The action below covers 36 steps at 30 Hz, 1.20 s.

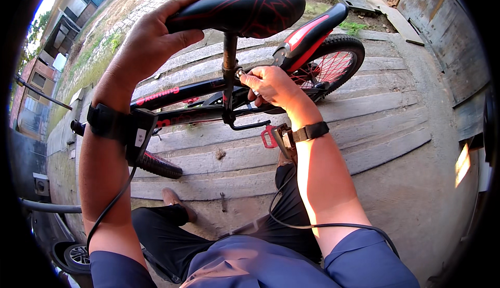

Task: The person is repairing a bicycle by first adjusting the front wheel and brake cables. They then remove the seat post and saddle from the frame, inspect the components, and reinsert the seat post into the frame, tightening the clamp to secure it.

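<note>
A black bicycle saddle (242, 7) with red lines sits atop its seat post (229, 54). My left hand (148, 46) is wrapped round the saddle's narrow end, thumb on the near side. Lower down, my right hand (273, 87) pinches a small metal part of the seat clamp (239, 72), where the post enters the black and red frame (179, 91); the fingers partly hide it. To the right are a black and red rear mudguard (312, 35) and the rear wheel (338, 64) with red spokes. A red pedal (269, 137) is below my right hand.
A small wrench (223, 202) lies on the ground between my feet. The bicycle stands over long stone slabs (380, 106). A metal door (448, 38) is at the right, and a parked car (65, 246) at the lower left. Cables run along both my forearms.
</note>
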{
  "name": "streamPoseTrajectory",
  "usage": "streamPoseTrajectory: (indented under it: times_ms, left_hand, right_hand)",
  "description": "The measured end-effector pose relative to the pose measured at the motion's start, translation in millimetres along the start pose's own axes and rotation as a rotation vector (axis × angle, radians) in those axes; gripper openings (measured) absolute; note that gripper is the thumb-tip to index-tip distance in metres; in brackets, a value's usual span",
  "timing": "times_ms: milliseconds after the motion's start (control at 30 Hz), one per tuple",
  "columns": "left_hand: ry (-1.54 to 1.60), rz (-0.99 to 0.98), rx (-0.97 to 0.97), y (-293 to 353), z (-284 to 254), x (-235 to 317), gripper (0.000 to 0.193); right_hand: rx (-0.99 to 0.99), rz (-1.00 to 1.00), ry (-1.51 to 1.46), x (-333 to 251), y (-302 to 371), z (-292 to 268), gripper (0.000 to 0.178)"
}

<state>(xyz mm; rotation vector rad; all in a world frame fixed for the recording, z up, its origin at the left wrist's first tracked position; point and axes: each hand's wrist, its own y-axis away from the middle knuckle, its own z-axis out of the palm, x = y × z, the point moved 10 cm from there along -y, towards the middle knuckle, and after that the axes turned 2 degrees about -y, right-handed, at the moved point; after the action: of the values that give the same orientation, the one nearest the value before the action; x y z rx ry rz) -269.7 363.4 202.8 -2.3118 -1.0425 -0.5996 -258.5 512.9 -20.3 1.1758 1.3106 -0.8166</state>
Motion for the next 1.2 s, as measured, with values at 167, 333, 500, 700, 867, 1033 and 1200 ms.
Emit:
streamPoseTrajectory:
  times_ms: [167, 333, 500, 700, 867, 1033, 1200]
  left_hand:
    - [0.053, 0.041, 0.021, 1.4, -0.1, 3.8, 0.061]
    - [0.033, 0.069, 0.036, 0.8, -0.9, 5.5, 0.060]
    - [0.046, 0.074, 0.030, -0.6, -0.7, 3.7, 0.060]
    - [-0.001, 0.029, -0.017, -0.6, 0.2, 4.0, 0.061]
    - [0.043, 0.055, -0.005, -1.2, -0.1, 0.8, 0.061]
    - [0.060, 0.074, 0.001, 0.6, -0.7, -0.3, 0.061]
    - [0.051, 0.102, 0.019, -1.9, -0.4, 2.3, 0.061]
  right_hand:
    - [0.031, -0.029, 0.118, -12.9, 7.3, 3.2, 0.050]
    - [0.097, -0.015, 0.115, -16.3, 13.3, 3.4, 0.045]
    - [-0.003, -0.084, 0.071, -8.8, 9.8, 5.5, 0.025]
    - [0.180, -0.353, 0.434, -23.2, 2.2, -9.9, 0.018]
    - [0.126, -0.258, 0.256, -0.8, -9.0, -13.7, 0.025]
    - [-0.048, 0.067, -0.221, 27.2, -4.3, -8.8, 0.019]
    - [0.069, -0.039, -0.219, 7.1, 3.9, -35.3, 0.019]
